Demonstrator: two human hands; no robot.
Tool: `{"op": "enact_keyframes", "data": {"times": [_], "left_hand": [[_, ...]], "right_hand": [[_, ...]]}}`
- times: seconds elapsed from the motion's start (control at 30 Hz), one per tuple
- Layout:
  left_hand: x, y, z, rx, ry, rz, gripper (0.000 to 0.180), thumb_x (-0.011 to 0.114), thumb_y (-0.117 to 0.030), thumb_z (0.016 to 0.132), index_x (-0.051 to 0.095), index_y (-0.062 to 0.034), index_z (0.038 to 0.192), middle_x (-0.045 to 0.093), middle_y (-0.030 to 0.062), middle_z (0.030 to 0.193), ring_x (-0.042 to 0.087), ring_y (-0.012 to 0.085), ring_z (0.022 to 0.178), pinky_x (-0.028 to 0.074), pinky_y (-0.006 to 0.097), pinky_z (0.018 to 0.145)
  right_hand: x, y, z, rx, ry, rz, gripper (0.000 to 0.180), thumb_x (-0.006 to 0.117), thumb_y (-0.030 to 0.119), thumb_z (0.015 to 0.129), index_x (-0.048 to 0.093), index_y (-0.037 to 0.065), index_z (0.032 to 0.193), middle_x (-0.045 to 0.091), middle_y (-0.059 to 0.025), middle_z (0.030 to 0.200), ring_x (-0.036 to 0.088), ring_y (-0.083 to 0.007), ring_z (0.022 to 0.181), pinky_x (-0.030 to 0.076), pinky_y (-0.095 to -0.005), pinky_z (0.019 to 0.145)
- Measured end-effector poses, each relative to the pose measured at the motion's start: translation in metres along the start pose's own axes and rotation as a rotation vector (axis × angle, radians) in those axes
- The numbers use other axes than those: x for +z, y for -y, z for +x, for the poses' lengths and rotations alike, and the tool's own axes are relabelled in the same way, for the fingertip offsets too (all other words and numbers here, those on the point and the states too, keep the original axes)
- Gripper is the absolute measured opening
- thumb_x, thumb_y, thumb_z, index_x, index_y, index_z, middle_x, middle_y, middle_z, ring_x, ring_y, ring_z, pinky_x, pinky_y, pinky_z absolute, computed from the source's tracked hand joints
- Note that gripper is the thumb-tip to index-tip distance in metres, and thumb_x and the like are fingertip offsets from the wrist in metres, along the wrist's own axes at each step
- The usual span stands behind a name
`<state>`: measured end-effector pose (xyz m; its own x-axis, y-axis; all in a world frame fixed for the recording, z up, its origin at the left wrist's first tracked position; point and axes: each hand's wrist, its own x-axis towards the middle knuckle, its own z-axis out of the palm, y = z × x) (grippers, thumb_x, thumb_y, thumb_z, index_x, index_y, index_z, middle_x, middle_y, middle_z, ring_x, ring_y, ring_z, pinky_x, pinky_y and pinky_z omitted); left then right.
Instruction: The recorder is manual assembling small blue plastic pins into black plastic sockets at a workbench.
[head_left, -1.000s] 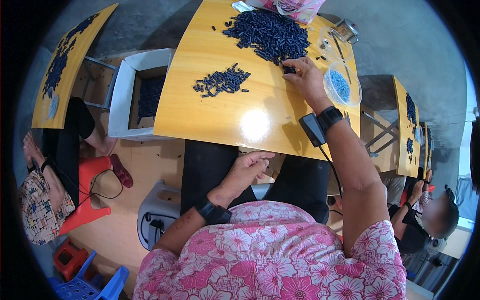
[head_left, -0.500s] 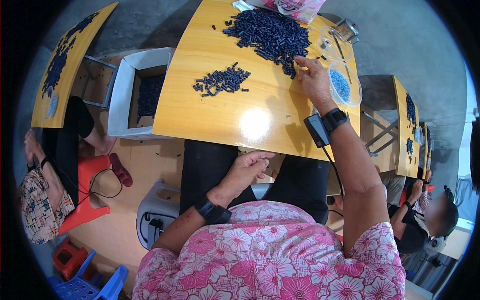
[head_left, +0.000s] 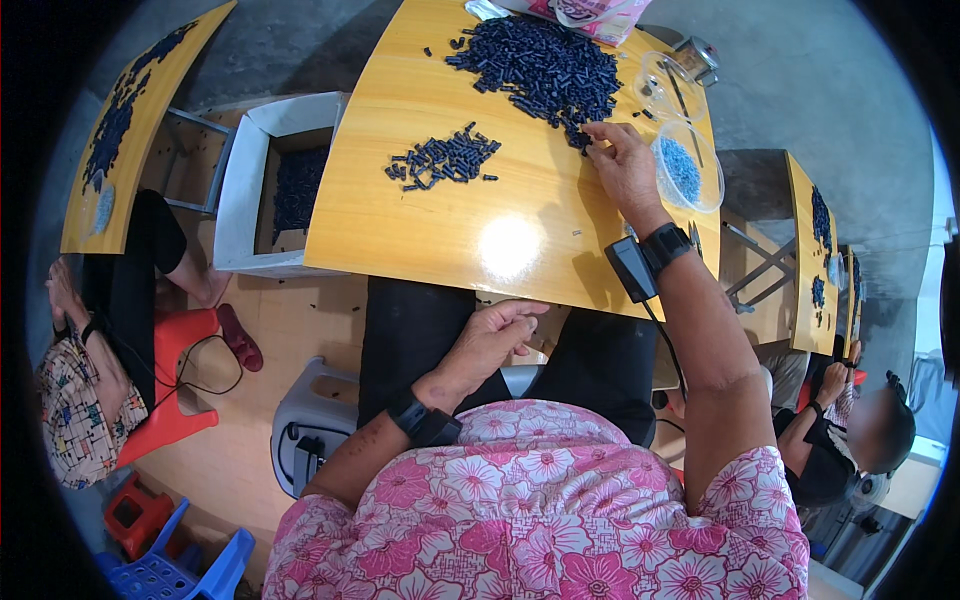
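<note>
My right hand [head_left: 622,165] reaches over the yellow table to the lower right tip of a big pile of small dark blue cylindrical pieces [head_left: 545,70]. Its thumb and index finger come together at the pieces there; whether one is between them is too small to tell. Over my lap, just below the table's front edge, my left hand [head_left: 492,338] is partly closed, thumb against the fingers, and anything inside it is hidden. A smaller heap of the same kind of pieces [head_left: 445,160] lies left of the big pile. Beside my right hand stands a clear round tub of light blue bits [head_left: 682,170].
A second clear tub [head_left: 655,95] and a metal cup [head_left: 697,60] stand at the far right. A pink bag [head_left: 590,15] sits at the back. Left of the table is a white box [head_left: 240,190] with dark pieces inside. People sit at neighbouring tables on both sides.
My right hand has shifted slightly left and down onto the pile's tip, its thumb and index finger drawing together. The left hand has barely moved.
</note>
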<state>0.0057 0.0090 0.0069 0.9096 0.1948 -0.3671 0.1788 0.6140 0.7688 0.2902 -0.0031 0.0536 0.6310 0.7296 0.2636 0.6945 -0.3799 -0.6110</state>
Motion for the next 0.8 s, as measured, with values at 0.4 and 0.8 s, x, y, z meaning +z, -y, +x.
{"op": "enact_keyframes", "data": {"times": [0.4, 0.8], "left_hand": [[-0.002, 0.0, 0.0, -0.002, 0.015, 0.003, 0.029, 0.054, -0.015, 0.091, 0.06, -0.0058, 0.117, 0.061, 0.0006, 0.109, 0.055, 0.0071, 0.085, 0.047, 0.023, 0.075], [0.0, -0.003, 0.001, 0.015, 0.01, -0.003, 0.032, 0.049, -0.011, 0.093, 0.056, -0.0004, 0.122, 0.06, 0.0045, 0.115, 0.054, 0.0057, 0.083, 0.047, 0.022, 0.072]], "right_hand": [[0.002, -0.004, -0.003, 0.06, 0.126, 0.062, 0.024, 0.067, -0.001, 0.076, 0.066, 0.004, 0.1, 0.059, -0.0039, 0.096, 0.055, -0.0098, 0.069, 0.048, -0.023, 0.066], [-0.005, 0.031, 0.0, 0.111, 0.187, 0.133, 0.045, 0.077, 0.008, 0.065, 0.064, 0.007, 0.108, 0.052, -0.0056, 0.097, 0.055, -0.0148, 0.078, 0.049, -0.0275, 0.076]]}}
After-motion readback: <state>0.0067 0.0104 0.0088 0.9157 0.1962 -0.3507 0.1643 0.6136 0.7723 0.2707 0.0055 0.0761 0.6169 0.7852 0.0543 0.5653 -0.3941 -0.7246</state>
